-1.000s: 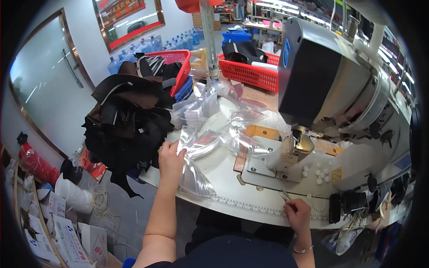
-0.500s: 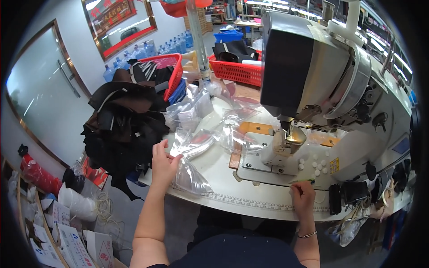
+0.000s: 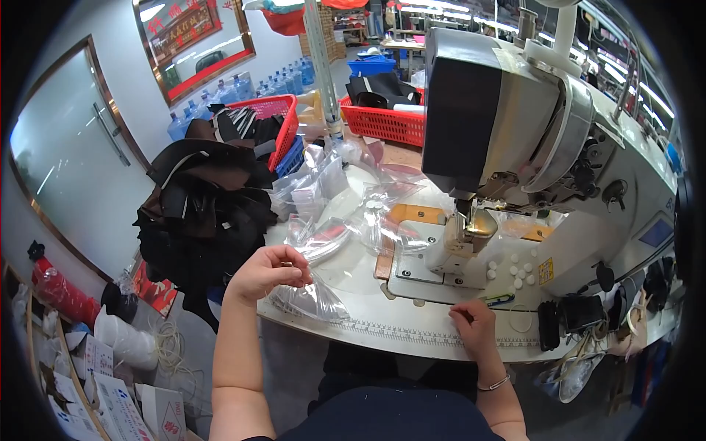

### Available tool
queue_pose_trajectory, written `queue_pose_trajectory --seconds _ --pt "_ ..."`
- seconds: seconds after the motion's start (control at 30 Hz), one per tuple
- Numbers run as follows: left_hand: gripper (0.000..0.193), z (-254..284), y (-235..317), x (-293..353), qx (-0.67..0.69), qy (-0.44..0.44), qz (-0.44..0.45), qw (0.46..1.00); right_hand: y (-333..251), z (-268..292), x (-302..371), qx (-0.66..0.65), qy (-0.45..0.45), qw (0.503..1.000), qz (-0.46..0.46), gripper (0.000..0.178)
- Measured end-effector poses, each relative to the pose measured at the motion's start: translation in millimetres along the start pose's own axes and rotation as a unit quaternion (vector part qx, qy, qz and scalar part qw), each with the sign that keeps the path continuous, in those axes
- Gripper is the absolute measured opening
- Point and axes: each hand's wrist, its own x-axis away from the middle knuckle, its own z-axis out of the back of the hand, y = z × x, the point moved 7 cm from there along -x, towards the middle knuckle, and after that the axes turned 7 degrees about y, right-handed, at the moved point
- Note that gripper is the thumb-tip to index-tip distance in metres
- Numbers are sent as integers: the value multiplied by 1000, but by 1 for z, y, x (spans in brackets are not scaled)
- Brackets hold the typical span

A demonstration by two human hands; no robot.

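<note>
My left hand point(image 3: 266, 273) hovers above the table's left front part, fingers curled toward the thumb. What it holds, if anything, does not show. Just under it lies a clear plastic bag point(image 3: 318, 300). My right hand point(image 3: 476, 328) is near the front edge, over the printed ruler strip point(image 3: 401, 332), its fingertips pinched together; nothing can be made out between them. Green-handled thread snips point(image 3: 500, 300) lie just beyond it. The sewing machine point(image 3: 465, 110) stands ahead, its needle area above a metal plate point(image 3: 423, 275). Several small white discs point(image 3: 518, 273) lie right of the plate.
Dark fabric pieces point(image 3: 209, 198) are heaped at the left edge, beside a red basket point(image 3: 287, 128). More clear bags point(image 3: 382, 220) cover the table behind my left hand. Another red basket point(image 3: 382, 123) stands at the back. A black case point(image 3: 549, 325) sits at the right.
My left hand has drawn back from the clear bags toward me, its fingers more curled. My right hand has shifted left along the front edge, uncovering more of the snips.
</note>
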Motion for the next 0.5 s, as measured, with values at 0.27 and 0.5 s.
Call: queue_pose_trajectory --seconds 0.27,0.5 --pt "32 -100 -23 10 300 21 12 953 -10 22 -25 -237 61 954 -170 10" --pt "28 -150 -56 17 220 6 28 975 -76 19 -14 -298 -80 937 -163 7"
